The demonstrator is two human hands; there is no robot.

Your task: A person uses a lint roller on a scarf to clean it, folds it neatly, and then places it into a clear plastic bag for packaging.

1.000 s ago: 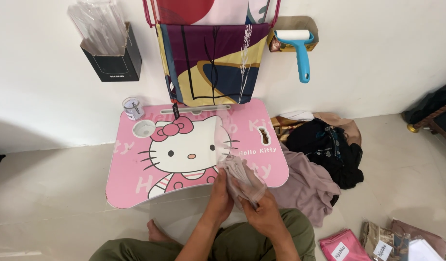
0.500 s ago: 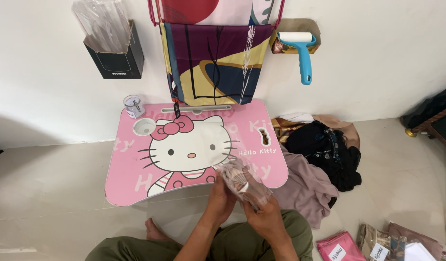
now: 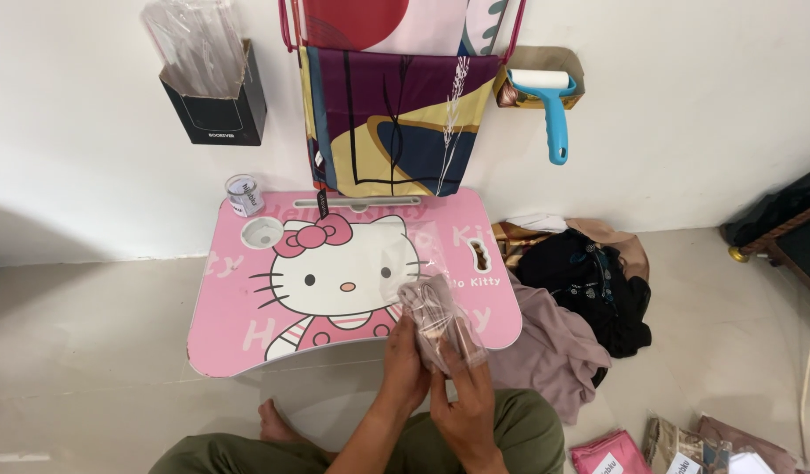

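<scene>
Both hands are closed around one thing near the bottom middle of the frame. The left hand [image 3: 405,364] wraps its fingers around the lower side of a clear plastic bag [image 3: 440,320]. The right hand [image 3: 466,408] pinches the bag from below, with the thumb pressed on the front. Inside the bag sits a folded brownish cloth [image 3: 435,316]. The cloth looks all the way in, so the filling part seems done. The top of the bag looks loose and not yet closed, though I cannot tell for sure.

The bag is held just above the front edge of a small pink table [image 3: 247,325] with a cartoon cat on it. A little jar [image 3: 244,194] stands at the table's upper left corner. To the right, on the floor, lies a pile of clothes [image 3: 580,290], so more may be waiting. On the wall at the upper left hangs a black box [image 3: 216,110] of clear bags. A blue roller [image 3: 550,96] hangs at the upper right.
</scene>
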